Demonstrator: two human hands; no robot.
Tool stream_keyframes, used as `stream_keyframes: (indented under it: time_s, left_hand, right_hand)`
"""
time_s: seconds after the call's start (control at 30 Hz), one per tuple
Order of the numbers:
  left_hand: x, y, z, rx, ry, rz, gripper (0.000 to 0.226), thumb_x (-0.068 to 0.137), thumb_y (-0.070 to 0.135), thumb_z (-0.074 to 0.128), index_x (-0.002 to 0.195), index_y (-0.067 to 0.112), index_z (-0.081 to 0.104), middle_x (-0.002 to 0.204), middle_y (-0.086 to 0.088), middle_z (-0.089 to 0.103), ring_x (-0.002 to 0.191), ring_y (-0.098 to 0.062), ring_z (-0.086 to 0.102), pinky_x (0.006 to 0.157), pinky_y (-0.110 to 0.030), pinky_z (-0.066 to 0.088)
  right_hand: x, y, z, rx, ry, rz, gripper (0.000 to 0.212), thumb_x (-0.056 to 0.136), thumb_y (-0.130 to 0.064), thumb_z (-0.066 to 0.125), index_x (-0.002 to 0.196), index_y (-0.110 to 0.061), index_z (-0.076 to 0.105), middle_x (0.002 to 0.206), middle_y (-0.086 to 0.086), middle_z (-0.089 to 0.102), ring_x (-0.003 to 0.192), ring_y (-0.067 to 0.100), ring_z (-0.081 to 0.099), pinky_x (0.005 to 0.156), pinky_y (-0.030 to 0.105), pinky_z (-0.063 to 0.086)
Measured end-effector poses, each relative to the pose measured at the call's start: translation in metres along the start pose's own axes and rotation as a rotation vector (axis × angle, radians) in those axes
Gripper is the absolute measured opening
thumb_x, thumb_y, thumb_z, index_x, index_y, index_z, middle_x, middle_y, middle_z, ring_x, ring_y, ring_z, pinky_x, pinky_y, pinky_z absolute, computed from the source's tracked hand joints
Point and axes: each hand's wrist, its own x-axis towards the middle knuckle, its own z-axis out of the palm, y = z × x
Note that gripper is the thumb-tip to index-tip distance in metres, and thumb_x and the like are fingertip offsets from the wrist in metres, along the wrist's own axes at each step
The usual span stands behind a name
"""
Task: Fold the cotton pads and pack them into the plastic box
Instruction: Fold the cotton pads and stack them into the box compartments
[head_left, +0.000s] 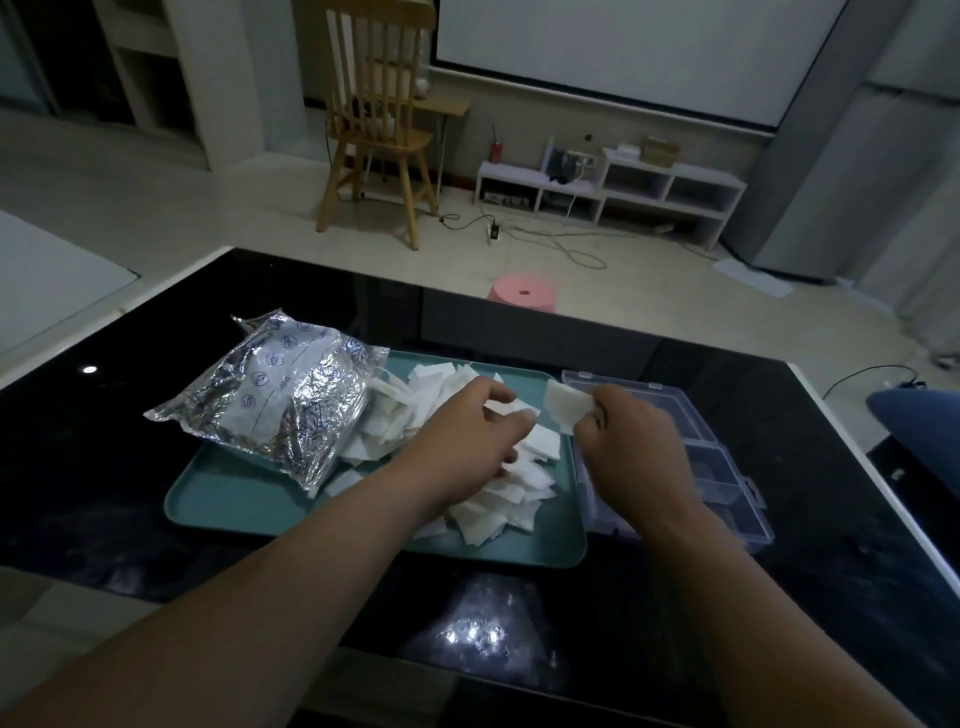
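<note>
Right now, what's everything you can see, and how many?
table: one, glossy black, nearest
tray: one, teal, on the table
bag: one, silver foil, over the tray's left end
pads: many, white, piled on the tray
box: one, clear plastic, on the table right of the tray
single pad: one, white, held above the box
chair: one, wooden, on the floor beyond
stool: one, pink, past the table's far edge
shelf: one, white, against the far wall
left hand: one, over the pile, grip unclear
right hand: one, pinching the single pad
</note>
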Motion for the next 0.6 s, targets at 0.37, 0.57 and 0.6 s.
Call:
stream_keyframes:
  time_s: [0.37, 0.57, 0.6]
  left_hand:
    - [0.0, 0.012, 0.002, -0.715, -0.056, -0.233, 0.035, 0.108, 0.03, 0.046, 0.142, 0.025, 0.056, 0.137, -0.01, 0.061, 0.092, -0.022, 0.074, 0.064, -0.033, 0.059]
    - [-0.011, 0.011, -0.01, -0.688, -0.259, -0.295, 0.033, 0.11, 0.035, 0.041, 0.118, 0.013, 0.064, 0.09, -0.011, 0.071, 0.073, -0.022, 0.066, 0.058, -0.029, 0.052]
    - [-0.011, 0.009, -0.01, -0.674, -0.27, -0.311, 0.034, 0.11, 0.036, 0.041, 0.112, 0.012, 0.065, 0.088, -0.011, 0.07, 0.071, -0.021, 0.064, 0.058, -0.028, 0.054]
  right_hand:
    - [-0.029, -0.036, 0.003, 0.191, -0.158, -0.281, 0.019, 0.093, -0.039, 0.073, 0.108, -0.031, 0.066, 0.1, -0.016, 0.067, 0.093, 0.004, 0.061, 0.084, 0.035, 0.057]
    - [-0.028, -0.035, 0.008, 0.186, -0.195, -0.335, 0.038, 0.081, -0.055, 0.073, 0.108, -0.035, 0.056, 0.12, -0.017, 0.057, 0.114, 0.01, 0.052, 0.097, 0.038, 0.05]
    - [-0.029, -0.036, 0.009, 0.232, -0.218, -0.319, 0.035, 0.082, -0.053, 0.073, 0.106, -0.035, 0.054, 0.114, -0.017, 0.057, 0.11, 0.011, 0.055, 0.093, 0.039, 0.053]
